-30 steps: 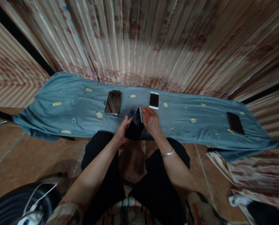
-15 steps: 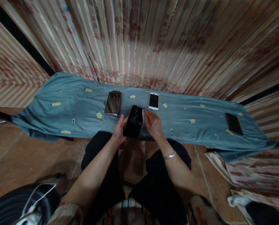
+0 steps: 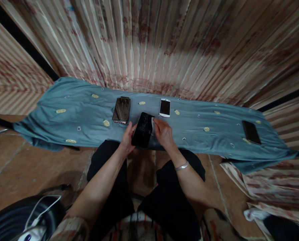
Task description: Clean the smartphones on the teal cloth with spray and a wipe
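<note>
My left hand (image 3: 127, 140) grips the lower left edge of a black phone (image 3: 143, 131), whose dark screen has smudges or cracks near its top. A thin whitish cloth (image 3: 153, 125) is pinched in my right hand (image 3: 162, 132), against the phone's upper right edge. Behind the hands, a stack of dark glossy phones (image 3: 121, 109) lies to the left and a white phone (image 3: 165, 108) with a dark screen to the right. Another dark phone (image 3: 251, 132) rests at the far right.
A blue-green cloth (image 3: 49, 124) with yellow prints covers the long narrow table. Pleated patterned curtains (image 3: 149, 43) hang behind it, with dark poles at both sides. On the floor at lower left are a black coiled object (image 3: 11, 217) and a white cable (image 3: 42, 211).
The held phone has tilted slightly in my left hand. My right hand and the whitish cloth have barely shifted along its right edge.
</note>
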`<state>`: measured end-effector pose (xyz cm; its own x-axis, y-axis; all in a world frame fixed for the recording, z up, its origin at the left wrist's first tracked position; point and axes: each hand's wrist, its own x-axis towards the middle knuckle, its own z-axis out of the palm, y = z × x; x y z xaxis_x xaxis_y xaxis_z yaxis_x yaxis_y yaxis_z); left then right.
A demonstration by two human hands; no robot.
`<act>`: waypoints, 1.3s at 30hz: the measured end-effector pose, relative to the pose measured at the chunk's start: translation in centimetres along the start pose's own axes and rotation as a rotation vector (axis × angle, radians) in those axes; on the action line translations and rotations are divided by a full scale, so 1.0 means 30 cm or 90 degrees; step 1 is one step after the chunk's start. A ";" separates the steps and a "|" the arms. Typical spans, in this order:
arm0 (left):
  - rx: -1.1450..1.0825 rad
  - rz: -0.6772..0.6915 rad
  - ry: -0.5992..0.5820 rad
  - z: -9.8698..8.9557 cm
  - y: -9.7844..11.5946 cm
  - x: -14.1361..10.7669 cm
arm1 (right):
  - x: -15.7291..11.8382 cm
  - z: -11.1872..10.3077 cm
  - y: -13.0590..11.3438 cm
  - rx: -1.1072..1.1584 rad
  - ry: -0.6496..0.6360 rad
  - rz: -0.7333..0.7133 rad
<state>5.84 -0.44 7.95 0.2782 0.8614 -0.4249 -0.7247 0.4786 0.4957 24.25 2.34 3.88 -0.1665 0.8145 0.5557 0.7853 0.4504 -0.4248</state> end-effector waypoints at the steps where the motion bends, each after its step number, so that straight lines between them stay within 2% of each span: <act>1: -0.003 0.005 0.004 0.001 0.003 -0.001 | -0.007 0.003 -0.008 -0.001 -0.009 -0.004; 7: 0.010 0.026 0.022 -0.003 0.018 -0.004 | -0.046 0.006 -0.042 0.020 -0.048 -0.028; 11: 0.012 0.015 0.003 -0.010 0.010 0.002 | -0.037 -0.006 -0.023 0.021 -0.026 -0.013; 15: 0.017 0.000 0.014 -0.002 -0.002 0.004 | -0.020 -0.013 -0.003 0.026 0.000 0.003; 23: 0.016 0.023 0.000 -0.014 0.007 0.009 | -0.042 0.001 -0.019 0.053 -0.038 -0.007; 27: 0.018 0.011 -0.039 -0.038 -0.001 0.023 | -0.030 -0.004 -0.006 0.065 -0.002 0.004; 31: 0.017 0.003 -0.042 -0.045 -0.007 0.028 | -0.021 -0.007 -0.001 0.059 0.019 0.019; 39: 0.010 0.061 0.016 -0.042 0.016 0.022 | -0.067 0.016 -0.058 0.087 -0.062 -0.007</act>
<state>4.89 0.16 6.96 0.1916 0.8992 -0.3934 -0.7370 0.3965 0.5473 22.92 0.09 3.15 -0.2374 0.8376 0.4920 0.6955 0.5001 -0.5158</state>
